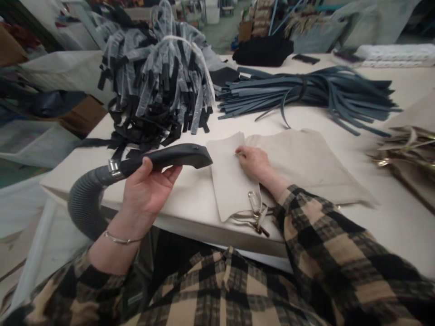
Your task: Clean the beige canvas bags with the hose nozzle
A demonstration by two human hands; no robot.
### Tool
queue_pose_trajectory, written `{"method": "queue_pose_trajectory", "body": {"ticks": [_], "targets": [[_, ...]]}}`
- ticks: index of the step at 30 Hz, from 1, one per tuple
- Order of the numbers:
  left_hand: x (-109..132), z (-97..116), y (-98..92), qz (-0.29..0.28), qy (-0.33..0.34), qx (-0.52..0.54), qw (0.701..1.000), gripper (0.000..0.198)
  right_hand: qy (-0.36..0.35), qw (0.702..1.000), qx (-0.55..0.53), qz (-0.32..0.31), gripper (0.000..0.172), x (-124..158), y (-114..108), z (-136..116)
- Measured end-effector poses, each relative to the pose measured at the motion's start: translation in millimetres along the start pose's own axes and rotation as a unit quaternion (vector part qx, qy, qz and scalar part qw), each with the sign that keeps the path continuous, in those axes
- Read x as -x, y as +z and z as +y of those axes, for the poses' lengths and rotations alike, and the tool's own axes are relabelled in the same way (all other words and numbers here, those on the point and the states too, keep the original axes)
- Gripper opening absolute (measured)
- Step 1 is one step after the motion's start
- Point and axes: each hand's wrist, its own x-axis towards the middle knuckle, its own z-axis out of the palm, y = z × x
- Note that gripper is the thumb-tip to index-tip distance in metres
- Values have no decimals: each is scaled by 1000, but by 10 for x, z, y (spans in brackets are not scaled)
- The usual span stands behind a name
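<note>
My left hand (149, 188) is wrapped round a black vacuum nozzle (173, 155), held above the table's front part. A grey ribbed hose (86, 194) is joined to it by a metal clamp and curves down to the left. The nozzle's tip points right, at the near edge of a beige fabric piece (292, 154) lying flat. My right hand (253, 160) rests on that fabric with its fingers curled in a pinch at a fold; the fingertips are partly hidden. Gold-coloured metal clasps (256, 215) on beige straps lie by the fabric's front corner.
A tied bundle of black straps in clear film (166, 77) stands at the back left. Dark blue-grey strips (306, 93) lie bundled behind the fabric. More straps with gold hardware (408, 149) lie at the right. The table (183, 194) ends close to my body.
</note>
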Motion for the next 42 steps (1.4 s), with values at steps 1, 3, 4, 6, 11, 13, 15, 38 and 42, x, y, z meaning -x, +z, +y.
{"method": "queue_pose_trajectory", "body": {"ticks": [1, 3, 4, 6, 11, 13, 15, 38, 42], "targets": [[86, 47, -44, 0, 1, -4, 1000, 27, 26, 1000, -4, 13, 30, -53, -18, 36], [245, 116, -117, 3, -6, -15, 1000, 27, 77, 996, -13, 40, 32, -144, -57, 116], [313, 137, -143, 9, -15, -21, 1000, 28, 90, 995, -17, 41, 34, -171, -82, 156], [424, 151, -177, 27, -39, -27, 999, 32, 84, 996, -18, 22, 39, -158, -157, 226], [558, 40, -130, 48, -89, -18, 995, 46, -45, 999, -7, -2, 61, 319, -516, 326], [568, -56, -60, 41, -106, -17, 993, 45, -95, 994, -22, -40, 45, 597, -621, 346], [562, -168, 30, 28, -124, -14, 992, 45, -108, 990, -40, -76, 28, 831, -641, 368], [695, -394, 355, -24, -166, -45, 985, 43, -72, 986, -37, -143, 19, 1002, -563, 213], [685, -415, 338, -22, -164, -45, 985, 45, -132, 979, -65, -139, 34, 1076, -536, 323]]}}
